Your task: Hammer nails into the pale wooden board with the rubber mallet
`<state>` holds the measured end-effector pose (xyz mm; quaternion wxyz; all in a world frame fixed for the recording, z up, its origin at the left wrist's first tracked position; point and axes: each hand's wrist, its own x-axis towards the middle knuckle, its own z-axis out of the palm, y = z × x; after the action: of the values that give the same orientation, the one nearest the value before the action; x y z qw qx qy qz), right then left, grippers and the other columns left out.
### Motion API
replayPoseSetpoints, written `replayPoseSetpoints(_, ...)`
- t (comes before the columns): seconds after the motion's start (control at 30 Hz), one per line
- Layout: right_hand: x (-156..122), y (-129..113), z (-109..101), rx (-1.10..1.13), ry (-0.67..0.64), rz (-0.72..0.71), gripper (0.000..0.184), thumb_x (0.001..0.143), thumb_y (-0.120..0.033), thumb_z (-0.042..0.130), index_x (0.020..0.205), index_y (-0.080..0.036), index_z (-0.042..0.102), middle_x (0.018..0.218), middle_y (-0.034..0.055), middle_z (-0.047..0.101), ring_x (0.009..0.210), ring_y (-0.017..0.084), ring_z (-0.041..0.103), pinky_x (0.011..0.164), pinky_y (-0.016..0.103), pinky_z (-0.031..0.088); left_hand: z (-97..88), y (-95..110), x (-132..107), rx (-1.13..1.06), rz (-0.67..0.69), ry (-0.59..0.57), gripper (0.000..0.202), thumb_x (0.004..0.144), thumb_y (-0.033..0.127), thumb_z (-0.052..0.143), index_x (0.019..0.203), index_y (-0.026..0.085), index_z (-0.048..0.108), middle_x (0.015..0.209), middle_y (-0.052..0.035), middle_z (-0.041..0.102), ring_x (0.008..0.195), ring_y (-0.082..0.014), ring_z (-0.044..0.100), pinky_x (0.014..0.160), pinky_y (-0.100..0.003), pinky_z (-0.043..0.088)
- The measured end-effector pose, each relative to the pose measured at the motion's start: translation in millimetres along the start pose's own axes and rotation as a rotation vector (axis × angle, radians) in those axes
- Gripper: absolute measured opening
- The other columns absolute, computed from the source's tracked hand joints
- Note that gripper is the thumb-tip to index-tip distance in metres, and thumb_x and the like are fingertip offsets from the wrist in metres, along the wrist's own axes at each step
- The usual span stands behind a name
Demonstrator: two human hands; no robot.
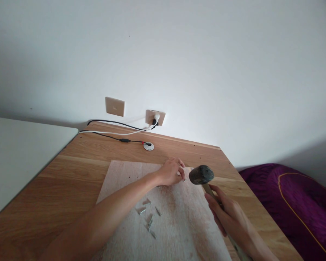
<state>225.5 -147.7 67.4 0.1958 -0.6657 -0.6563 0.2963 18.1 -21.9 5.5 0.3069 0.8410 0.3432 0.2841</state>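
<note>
My left hand [171, 171] is pinched closed on a small nail [184, 179], holding it upright on a pale plywood board [125, 177] that lies on the wooden table [78, 159]. My right hand [228, 212] is wrapped around the wooden handle of a hammer. The dark hammer head [201, 174] hovers just right of the nail, close to my left fingertips. Several loose nails [148, 215] lie on the board beneath my left forearm.
Black and white cables [116, 133] run along the table's far edge to a wall socket [155, 117]. A white round disc [148, 146] sits near them. A white surface [19, 152] adjoins on the left; a purple cushion [290, 195] lies at the right.
</note>
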Motion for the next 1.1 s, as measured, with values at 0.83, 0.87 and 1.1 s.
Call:
replayPoseSetpoints(0.83,5.0,6.8,2.5,-0.038,-0.049,-0.015,0.061,0.097,-0.063,0.039,0.132,-0.015,0.052,0.039,-0.0105,0.048,0.029,0.015,0.051,0.032,0.022,0.038,6.0,-1.9,-0.6,0.024,0.013,0.034,0.004,0.078,0.018,0.079,0.080,0.021,0.080,0.124,-0.0077,0.066,0.119,-0.0280,0.060,0.109,-0.045,0.040)
replayPoseSetpoints(0.87,5.2,7.6,2.8,-0.038,-0.056,-0.012,0.061,0.096,-0.063,0.039,0.132,-0.015,0.053,0.040,-0.0105,0.048,0.029,0.015,0.051,0.031,0.022,0.038,6.0,-1.9,-0.7,0.027,0.015,0.033,0.004,0.078,0.018,0.078,0.080,0.021,0.080,0.124,-0.0077,0.066,0.120,-0.0281,0.060,0.109,-0.044,0.040)
replayPoseSetpoints(1.1,1.7,2.9,-1.5,-0.013,-0.040,-0.014,0.057,0.098,-0.061,0.040,0.133,-0.017,0.052,0.046,-0.0108,0.048,0.030,0.013,0.051,0.032,0.020,0.039,4.1,0.2,-0.8,0.017,-0.003,0.013,0.001,0.079,0.019,0.079,0.079,0.020,0.080,0.125,-0.0086,0.066,0.121,-0.0285,0.059,0.109,-0.046,0.039)
